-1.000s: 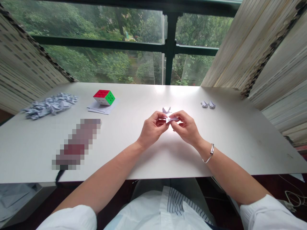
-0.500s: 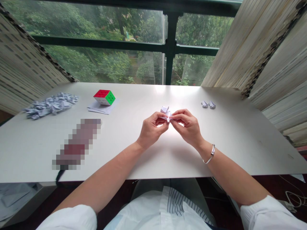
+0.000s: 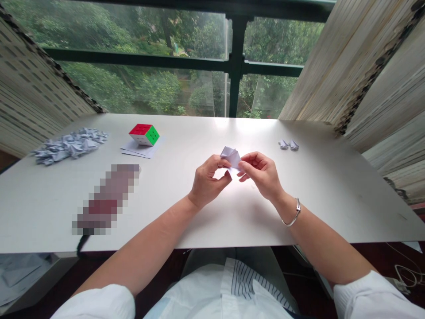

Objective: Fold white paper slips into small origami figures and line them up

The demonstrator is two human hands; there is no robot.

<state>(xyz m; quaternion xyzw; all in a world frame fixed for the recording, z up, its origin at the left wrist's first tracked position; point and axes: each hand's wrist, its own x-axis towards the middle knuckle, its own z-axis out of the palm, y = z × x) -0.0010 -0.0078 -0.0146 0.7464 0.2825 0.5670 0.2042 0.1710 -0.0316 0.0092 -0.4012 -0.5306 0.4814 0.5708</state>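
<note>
From my remote seat, I read the scene with the hands as the clock's centre and 12 o'clock toward the window. My left hand [image 3: 208, 182] and right hand [image 3: 261, 175] are close together, raised just above the worktop [image 3: 335, 199], and both pinch a folded white paper piece [image 3: 230, 156] between them. It sits at the centre, mostly above the gap between the hands, with its pointed folds toward 12 o'clock. A silver bangle [image 3: 296, 212] circles my right wrist.

At 10 o'clock, well apart from the hands, a Rubik's cube [image 3: 144, 134] showing red and green faces rests on a small stack of white paper sheets [image 3: 138, 150]. Farther out, toward 9 to 10 o'clock, lies a heap of folded paper shapes [image 3: 69, 146]. A pair of small folded paper shapes [image 3: 288, 144] sits together at 2 o'clock. At 8 o'clock, a long object [image 3: 106, 199] lies on the worktop, pixelated too heavily for me to identify.
</note>
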